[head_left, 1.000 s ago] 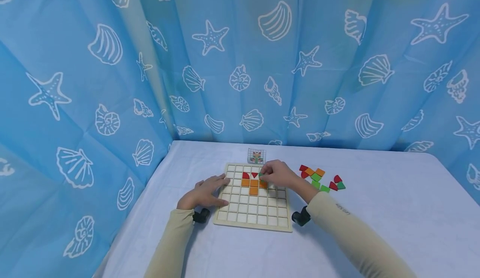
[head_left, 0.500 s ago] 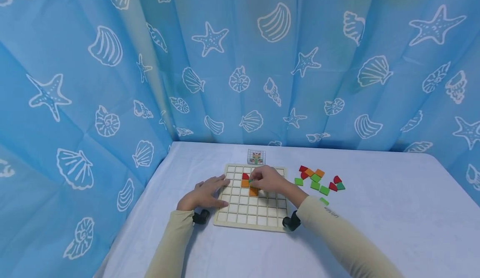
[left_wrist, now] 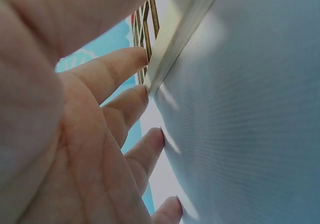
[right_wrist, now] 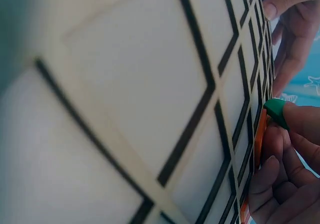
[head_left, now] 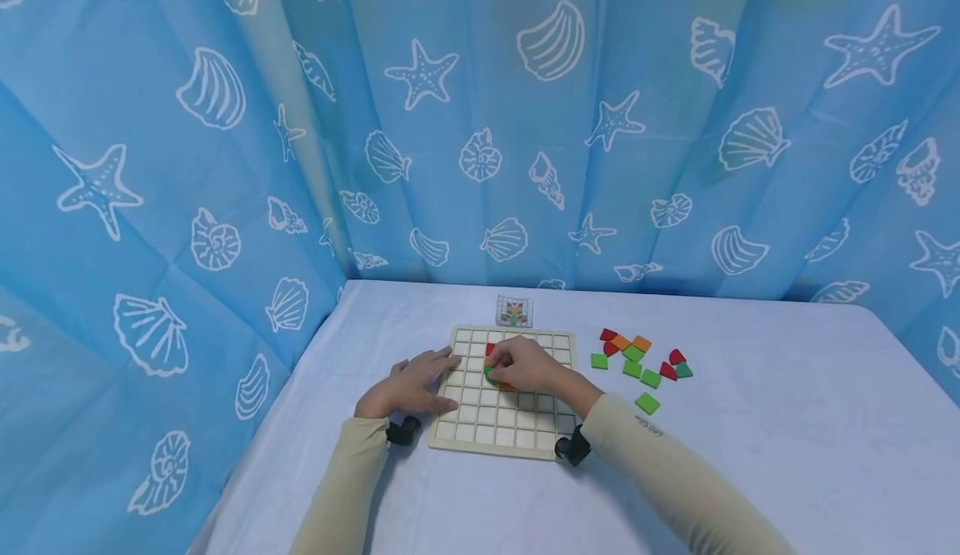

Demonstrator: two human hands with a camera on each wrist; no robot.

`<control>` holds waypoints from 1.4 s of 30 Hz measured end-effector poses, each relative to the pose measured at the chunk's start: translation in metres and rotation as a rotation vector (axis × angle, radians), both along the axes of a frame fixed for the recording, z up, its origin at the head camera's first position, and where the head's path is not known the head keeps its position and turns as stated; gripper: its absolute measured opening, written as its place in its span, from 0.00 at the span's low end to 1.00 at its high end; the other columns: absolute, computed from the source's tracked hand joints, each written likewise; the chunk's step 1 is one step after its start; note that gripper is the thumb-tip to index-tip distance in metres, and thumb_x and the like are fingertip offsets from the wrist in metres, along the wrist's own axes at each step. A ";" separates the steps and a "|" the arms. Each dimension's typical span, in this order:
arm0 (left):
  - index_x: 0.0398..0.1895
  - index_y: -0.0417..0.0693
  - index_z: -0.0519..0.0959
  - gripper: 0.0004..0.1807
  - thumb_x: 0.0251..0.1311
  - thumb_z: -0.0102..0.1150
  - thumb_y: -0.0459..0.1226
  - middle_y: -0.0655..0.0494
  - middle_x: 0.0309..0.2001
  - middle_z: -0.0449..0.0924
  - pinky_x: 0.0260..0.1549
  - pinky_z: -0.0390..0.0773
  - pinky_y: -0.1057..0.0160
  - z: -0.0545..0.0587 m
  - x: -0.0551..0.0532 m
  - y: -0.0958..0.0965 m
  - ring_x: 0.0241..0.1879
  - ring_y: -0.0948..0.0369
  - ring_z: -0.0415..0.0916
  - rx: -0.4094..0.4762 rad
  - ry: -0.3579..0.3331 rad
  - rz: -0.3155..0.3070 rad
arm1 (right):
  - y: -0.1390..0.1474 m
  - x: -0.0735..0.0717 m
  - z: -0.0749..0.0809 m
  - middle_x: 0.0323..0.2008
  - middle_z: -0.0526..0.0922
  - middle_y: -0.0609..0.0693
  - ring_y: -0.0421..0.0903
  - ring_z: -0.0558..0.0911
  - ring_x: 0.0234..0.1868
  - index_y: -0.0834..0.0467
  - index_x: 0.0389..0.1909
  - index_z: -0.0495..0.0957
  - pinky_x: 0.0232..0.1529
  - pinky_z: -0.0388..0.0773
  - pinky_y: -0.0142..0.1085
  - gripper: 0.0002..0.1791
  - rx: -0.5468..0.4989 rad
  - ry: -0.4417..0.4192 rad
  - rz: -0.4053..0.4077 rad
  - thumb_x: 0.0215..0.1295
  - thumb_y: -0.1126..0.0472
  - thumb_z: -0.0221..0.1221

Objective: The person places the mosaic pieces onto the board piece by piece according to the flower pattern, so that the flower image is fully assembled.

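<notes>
My left hand (head_left: 412, 382), fingers spread, rests against the left edge of a wooden grid board (head_left: 487, 450). In the left wrist view two fingertips of that hand (left_wrist: 100, 129) touch the board's rim, and others reach the white cloth. With thumb and fingers my right hand (head_left: 528, 363) pinches a green piece (head_left: 490, 376) over the board's upper-left cells. The right wrist view has this green piece (right_wrist: 275, 110) tilted at the board's surface, beside an orange tile (right_wrist: 259, 139). A red piece (head_left: 490, 348) lies just beyond; the hand hides other pieces.
Loose red, orange and green pieces (head_left: 632, 367) lie scattered right of the board. A small pattern card (head_left: 514, 312) sits behind it on the white-covered table (head_left: 787, 438). A blue shell-print curtain (head_left: 480, 122) surrounds the back and left side.
My right hand has moved left and slightly nearer across the board, carrying the green piece. Green tiles on the right that the arm covered are now visible. The left hand has stayed put.
</notes>
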State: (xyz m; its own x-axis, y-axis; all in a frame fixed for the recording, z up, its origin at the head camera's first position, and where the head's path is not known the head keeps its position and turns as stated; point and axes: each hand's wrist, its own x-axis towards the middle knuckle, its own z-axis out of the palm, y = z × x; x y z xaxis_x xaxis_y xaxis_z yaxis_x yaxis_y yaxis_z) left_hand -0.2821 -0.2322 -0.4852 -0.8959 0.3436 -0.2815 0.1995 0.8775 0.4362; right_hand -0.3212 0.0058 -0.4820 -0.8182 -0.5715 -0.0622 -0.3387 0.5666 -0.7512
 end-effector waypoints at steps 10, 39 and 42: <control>0.76 0.58 0.60 0.44 0.57 0.67 0.53 0.56 0.80 0.49 0.71 0.46 0.33 0.002 0.001 0.000 0.78 0.50 0.45 -0.001 0.007 0.013 | -0.004 0.003 0.001 0.31 0.85 0.44 0.38 0.80 0.32 0.54 0.35 0.84 0.41 0.79 0.36 0.03 0.026 0.015 -0.020 0.66 0.61 0.63; 0.76 0.58 0.60 0.44 0.58 0.67 0.53 0.55 0.80 0.49 0.71 0.44 0.32 0.001 0.000 0.002 0.79 0.50 0.45 -0.004 -0.008 0.014 | -0.010 0.005 -0.003 0.32 0.81 0.45 0.40 0.77 0.34 0.54 0.35 0.83 0.38 0.77 0.36 0.08 0.134 0.102 -0.070 0.57 0.58 0.71; 0.76 0.58 0.61 0.44 0.57 0.67 0.52 0.55 0.80 0.49 0.70 0.45 0.32 0.000 -0.001 0.001 0.79 0.50 0.45 0.004 -0.004 0.013 | -0.010 0.006 -0.003 0.32 0.80 0.45 0.40 0.76 0.34 0.54 0.35 0.82 0.38 0.77 0.36 0.08 0.134 0.089 -0.074 0.57 0.58 0.71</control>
State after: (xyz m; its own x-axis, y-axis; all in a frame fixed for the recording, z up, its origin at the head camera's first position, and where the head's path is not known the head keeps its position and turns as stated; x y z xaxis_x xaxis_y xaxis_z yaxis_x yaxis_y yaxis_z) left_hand -0.2830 -0.2313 -0.4851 -0.8991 0.3333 -0.2839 0.1867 0.8783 0.4401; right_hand -0.3155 -0.0037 -0.4845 -0.8635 -0.5008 -0.0593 -0.3540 0.6856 -0.6361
